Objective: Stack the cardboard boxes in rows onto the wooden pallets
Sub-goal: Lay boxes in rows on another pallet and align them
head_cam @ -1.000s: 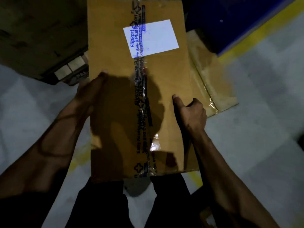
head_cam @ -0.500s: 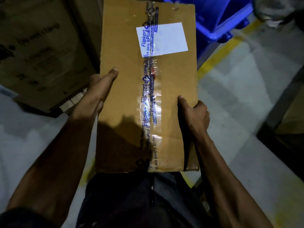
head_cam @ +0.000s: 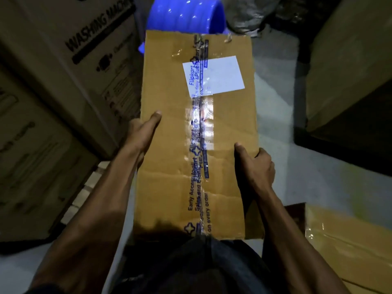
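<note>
Between the two hands, held out in front of the person's body, is a long cardboard box [head_cam: 169, 145] with its taped top facing up. The left hand [head_cam: 142, 134] lies flat along the box's left edge, thumb stretched straight over the top face and the other fingers hidden down the side, so it presses rather than curls. The right hand [head_cam: 257, 166] grips the right edge nearer the body: its thumb lies on top and its fingers curl over the edge and down the side wall. Both forearms reach forward from the lower corners of the view, the left one higher up the box than the right.

A strip of clear printed tape [head_cam: 200, 132] runs the length of the box between the hands, and a white label [head_cam: 220, 76] sits beyond the right hand, towards the far end.

Left of the left hand stand tall cartons, the nearest a washing machine carton [head_cam: 70, 60]; below that forearm a wooden pallet [head_cam: 84, 192] shows its slats under a carton. Beyond the far end of the held box is a blue plastic bin [head_cam: 186, 15]. Right of the right hand lies pale floor [head_cam: 318, 177], with a large brown carton [head_cam: 350, 60] further out and another taped box [head_cam: 350, 247] low beside the right forearm.

Much of the surroundings is dark; the shapes past the blue bin cannot be made out, and the near end of the held box merges into the person's dark clothing.
</note>
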